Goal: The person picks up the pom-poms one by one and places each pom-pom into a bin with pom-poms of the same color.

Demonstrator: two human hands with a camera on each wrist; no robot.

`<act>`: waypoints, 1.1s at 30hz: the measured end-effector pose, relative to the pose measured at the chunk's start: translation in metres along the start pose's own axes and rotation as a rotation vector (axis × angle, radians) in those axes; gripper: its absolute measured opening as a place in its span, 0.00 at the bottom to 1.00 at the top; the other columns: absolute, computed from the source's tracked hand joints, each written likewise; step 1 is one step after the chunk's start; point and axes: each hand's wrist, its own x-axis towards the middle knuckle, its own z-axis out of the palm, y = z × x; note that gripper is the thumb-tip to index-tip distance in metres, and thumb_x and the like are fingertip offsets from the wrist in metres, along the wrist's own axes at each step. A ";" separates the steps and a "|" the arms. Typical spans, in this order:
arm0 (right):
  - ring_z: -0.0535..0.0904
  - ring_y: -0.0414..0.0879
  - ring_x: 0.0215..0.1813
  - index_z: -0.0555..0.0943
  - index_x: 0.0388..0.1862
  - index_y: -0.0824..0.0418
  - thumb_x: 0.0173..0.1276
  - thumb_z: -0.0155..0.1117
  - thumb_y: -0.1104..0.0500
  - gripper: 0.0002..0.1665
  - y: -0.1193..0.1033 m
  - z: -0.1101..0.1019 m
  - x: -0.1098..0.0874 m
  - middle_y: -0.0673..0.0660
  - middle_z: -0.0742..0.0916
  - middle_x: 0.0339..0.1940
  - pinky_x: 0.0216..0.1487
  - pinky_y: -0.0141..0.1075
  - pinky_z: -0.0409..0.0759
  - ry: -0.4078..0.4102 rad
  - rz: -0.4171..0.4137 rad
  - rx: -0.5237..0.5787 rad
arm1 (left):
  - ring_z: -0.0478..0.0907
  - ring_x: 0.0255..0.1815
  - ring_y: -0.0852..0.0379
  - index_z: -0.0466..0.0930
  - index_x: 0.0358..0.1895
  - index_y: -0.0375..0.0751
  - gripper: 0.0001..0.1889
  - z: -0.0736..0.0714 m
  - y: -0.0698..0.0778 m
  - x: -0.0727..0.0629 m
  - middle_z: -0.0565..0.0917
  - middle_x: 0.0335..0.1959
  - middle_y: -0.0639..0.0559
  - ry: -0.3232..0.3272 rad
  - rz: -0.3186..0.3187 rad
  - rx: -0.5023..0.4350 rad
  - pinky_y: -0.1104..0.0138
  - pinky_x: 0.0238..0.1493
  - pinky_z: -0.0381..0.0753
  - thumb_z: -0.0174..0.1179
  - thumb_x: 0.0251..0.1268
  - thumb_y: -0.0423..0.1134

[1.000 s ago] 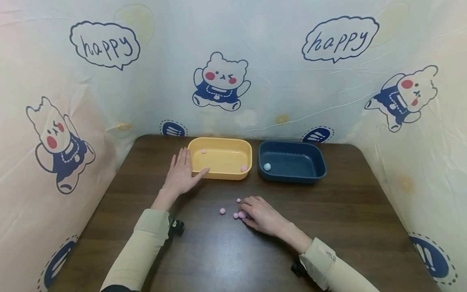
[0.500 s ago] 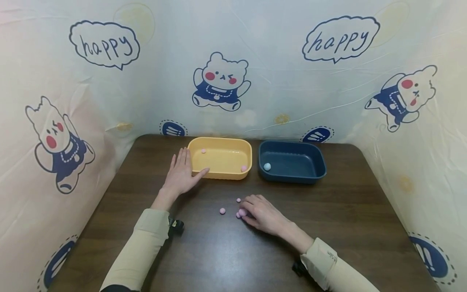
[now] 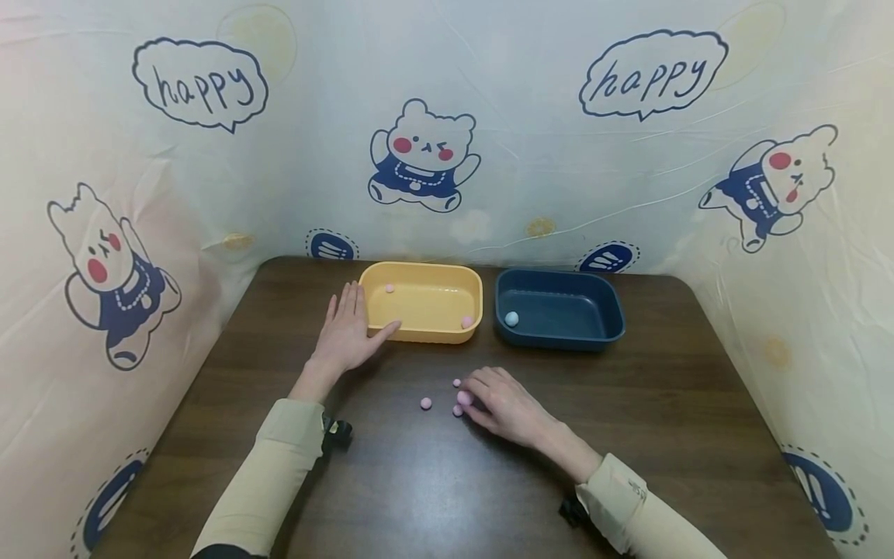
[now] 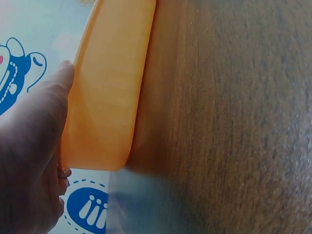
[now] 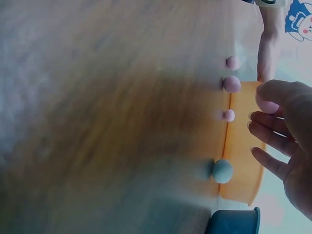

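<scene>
My right hand [image 3: 508, 410] pinches a pink ball [image 3: 465, 397] between thumb and index finger, above the brown table. The other fingers are spread in the right wrist view, where the held pink ball [image 5: 267, 105] shows partly behind the thumb. Close by on the table lie three smaller pink balls, one at the left [image 3: 426, 404], one nearer the thumb [image 3: 457, 411] and one by the fingertips [image 3: 457, 383]. A light blue ball [image 5: 223, 171] sits under the right hand, hidden in the head view. My left hand [image 3: 345, 334] rests with straight fingers against the left end of the yellow tray [image 3: 419, 337].
Two pink balls, one at the back [image 3: 389, 288] and one at the front right [image 3: 467, 321], lie in the yellow tray. Right of it stands a dark blue tray [image 3: 559, 340] holding a light blue ball [image 3: 512, 319]. A printed curtain [image 3: 517, 155] surrounds the table [image 3: 433, 497].
The right hand has moved slightly away from me with the larger pink ball, parting it from the smaller one beside it. That small ball has shifted slightly right. The left hand stays put.
</scene>
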 end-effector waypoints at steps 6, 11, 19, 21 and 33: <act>0.85 0.45 0.59 0.87 0.62 0.57 0.78 0.74 0.52 0.19 -0.001 -0.002 0.001 0.52 0.91 0.56 0.70 0.48 0.85 0.041 -0.003 0.034 | 0.36 0.95 0.34 0.33 0.90 0.31 0.67 0.001 0.000 0.000 0.34 0.94 0.36 0.003 -0.002 0.001 0.40 0.94 0.35 0.39 0.72 0.85; 0.84 0.45 0.57 0.86 0.59 0.56 0.79 0.72 0.51 0.16 -0.002 -0.002 0.002 0.52 0.91 0.54 0.69 0.47 0.85 0.079 -0.027 0.010 | 0.37 0.95 0.33 0.33 0.90 0.31 0.67 0.001 0.000 0.001 0.35 0.94 0.36 0.006 -0.002 0.007 0.39 0.94 0.36 0.39 0.72 0.85; 0.83 0.47 0.57 0.84 0.56 0.55 0.81 0.69 0.52 0.12 0.001 -0.001 0.014 0.51 0.89 0.51 0.69 0.46 0.84 0.164 -0.083 -0.040 | 0.36 0.95 0.33 0.32 0.90 0.31 0.67 0.002 -0.001 0.001 0.34 0.94 0.37 -0.003 -0.009 0.004 0.40 0.94 0.35 0.38 0.72 0.86; 0.83 0.48 0.56 0.84 0.55 0.55 0.82 0.67 0.52 0.11 0.002 -0.001 0.017 0.52 0.89 0.50 0.68 0.45 0.84 0.182 -0.097 -0.058 | 0.36 0.95 0.34 0.32 0.90 0.31 0.67 0.002 -0.002 0.001 0.34 0.94 0.37 -0.005 -0.009 0.003 0.40 0.94 0.35 0.38 0.72 0.86; 0.81 0.49 0.52 0.84 0.54 0.56 0.81 0.68 0.51 0.11 0.012 -0.005 0.032 0.53 0.88 0.48 0.62 0.44 0.84 0.235 -0.101 -0.133 | 0.35 0.95 0.34 0.32 0.90 0.32 0.67 0.003 -0.002 0.002 0.34 0.94 0.37 0.006 -0.007 0.001 0.39 0.94 0.36 0.38 0.71 0.86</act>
